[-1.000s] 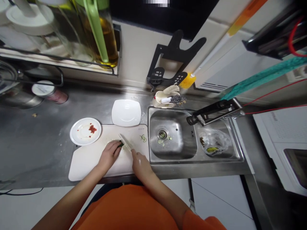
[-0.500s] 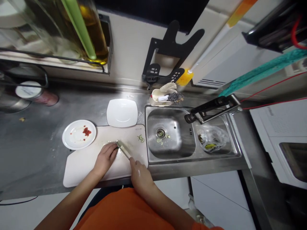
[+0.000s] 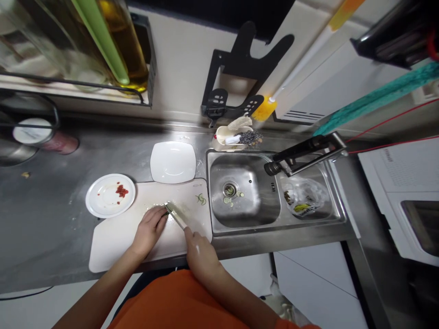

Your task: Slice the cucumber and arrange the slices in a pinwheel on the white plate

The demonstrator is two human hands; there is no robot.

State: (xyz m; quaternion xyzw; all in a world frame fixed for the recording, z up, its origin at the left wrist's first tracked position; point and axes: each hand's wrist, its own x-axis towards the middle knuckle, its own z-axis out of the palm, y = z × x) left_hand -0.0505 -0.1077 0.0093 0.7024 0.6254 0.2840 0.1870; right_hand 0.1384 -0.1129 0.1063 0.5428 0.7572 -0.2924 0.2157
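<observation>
On the white cutting board [image 3: 116, 242], my left hand [image 3: 150, 228] is closed over a small dark green piece, mostly hidden under the fingers. My right hand [image 3: 200, 251] grips the handle of a knife [image 3: 176, 215], whose blade tip touches the area by my left fingertips. Wet pale bits lie around the blade. Some green peel strips [image 3: 200, 199] rest at the board's upper right. A round white plate [image 3: 94, 196] with chopped red pieces [image 3: 121, 190] overlaps the board's upper left. Behind the board stands a square white plate [image 3: 173, 161] with nothing on it.
Right of the board is a steel sink [image 3: 254, 210] with pale green slices near its drain. A black faucet [image 3: 295, 155] reaches over it, and a plastic bag [image 3: 307, 196] lies in the side basin. A sponge holder [image 3: 228, 146] sits behind; a jar [image 3: 60, 139] stands far left.
The view has shifted slightly. Both hands keep nearly the same place on the board, with the knife blade still beside my left fingertips.
</observation>
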